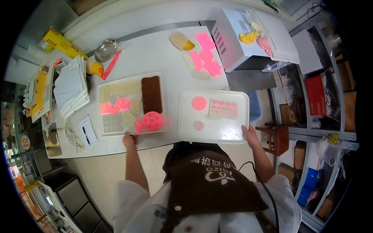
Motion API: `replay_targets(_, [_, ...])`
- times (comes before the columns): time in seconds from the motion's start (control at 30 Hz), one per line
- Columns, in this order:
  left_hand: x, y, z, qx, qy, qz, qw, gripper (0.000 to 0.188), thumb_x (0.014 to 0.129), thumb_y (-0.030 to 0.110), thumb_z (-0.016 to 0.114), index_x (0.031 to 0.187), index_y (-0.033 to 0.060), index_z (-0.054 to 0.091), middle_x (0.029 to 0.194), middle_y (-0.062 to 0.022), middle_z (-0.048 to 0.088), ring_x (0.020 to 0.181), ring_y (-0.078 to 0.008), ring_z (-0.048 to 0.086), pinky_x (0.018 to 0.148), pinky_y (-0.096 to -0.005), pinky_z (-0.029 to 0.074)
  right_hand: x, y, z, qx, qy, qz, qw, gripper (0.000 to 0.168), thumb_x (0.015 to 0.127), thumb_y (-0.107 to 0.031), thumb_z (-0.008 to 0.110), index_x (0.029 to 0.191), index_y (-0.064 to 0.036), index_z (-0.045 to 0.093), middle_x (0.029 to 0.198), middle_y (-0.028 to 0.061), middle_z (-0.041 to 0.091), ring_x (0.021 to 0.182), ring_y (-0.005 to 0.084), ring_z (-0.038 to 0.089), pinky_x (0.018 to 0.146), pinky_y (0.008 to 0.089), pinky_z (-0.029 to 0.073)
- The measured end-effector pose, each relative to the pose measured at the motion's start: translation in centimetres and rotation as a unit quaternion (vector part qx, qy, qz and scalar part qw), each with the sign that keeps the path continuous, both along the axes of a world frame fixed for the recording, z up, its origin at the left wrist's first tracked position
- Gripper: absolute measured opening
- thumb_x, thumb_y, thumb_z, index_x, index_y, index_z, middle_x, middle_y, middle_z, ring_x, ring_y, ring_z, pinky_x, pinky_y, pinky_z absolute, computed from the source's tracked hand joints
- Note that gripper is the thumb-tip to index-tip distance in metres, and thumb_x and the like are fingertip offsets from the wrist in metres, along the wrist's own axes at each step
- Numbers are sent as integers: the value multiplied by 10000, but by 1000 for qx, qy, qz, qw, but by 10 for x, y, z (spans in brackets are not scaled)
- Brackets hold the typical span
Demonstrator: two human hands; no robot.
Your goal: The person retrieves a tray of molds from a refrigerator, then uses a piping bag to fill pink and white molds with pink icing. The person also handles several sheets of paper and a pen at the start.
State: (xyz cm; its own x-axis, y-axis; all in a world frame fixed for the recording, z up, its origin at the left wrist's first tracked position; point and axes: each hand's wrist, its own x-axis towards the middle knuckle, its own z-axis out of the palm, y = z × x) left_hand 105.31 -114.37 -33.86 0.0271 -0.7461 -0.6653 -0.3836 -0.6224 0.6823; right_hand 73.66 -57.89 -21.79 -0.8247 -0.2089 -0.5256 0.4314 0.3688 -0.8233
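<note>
My right hand (251, 136) grips the right edge of a white plastic tray (215, 135), near its front corner. On that tray are a round pink silicone mold (199, 103), a clear mold with pink hearts (223, 109) and a small round clear piece with pink in it (198, 125). My left hand (129, 141) is at the front edge of a second white tray (113, 134), its fingers closed and partly hidden there. This tray holds a brown rectangular mold (151, 94), a round pink mold (153, 121) and several clear and pink molds.
More pink molds (206, 56) lie at the table's back right, beside a netted yellow object (181, 40). A white microwave oven (233, 38) stands behind right. Toward the left are a metal bowl (105, 50), stacked white lids (71, 87) and a notepad (87, 132) with a pen.
</note>
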Motion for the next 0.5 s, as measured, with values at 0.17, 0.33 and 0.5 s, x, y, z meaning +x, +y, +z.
replay_targets(0.17, [51, -66, 13, 36, 10, 43, 998, 478, 965, 390, 447, 652, 49, 568, 538, -72, 556, 383, -148, 456, 343, -267, 341, -29, -61, -37, 166, 28, 159, 973, 370, 949, -331, 581, 1126, -14, 652, 958, 88, 691, 834, 187, 630, 749, 331, 496])
replay_targets(0.33, [77, -56, -8, -204, -122, 108, 965, 490, 962, 360, 444, 695, -25, 586, 542, -77, 558, 441, -266, 530, 461, -389, 483, -59, -144, -14, 343, 86, 360, 863, 446, 920, -452, 546, 1071, -50, 669, 1042, 196, 681, 969, 386, 645, 827, 451, 504])
replay_targets(0.5, [-42, 25, 40, -406, -19, 87, 909, 287, 930, 141, 530, 1167, -21, 539, 1128, -176, 582, 996, -269, 588, 841, -385, 496, -66, -180, -11, 396, 124, 437, 798, 444, 921, -488, 549, 957, -56, 646, 950, 169, 679, 946, 346, 651, 797, 456, 508])
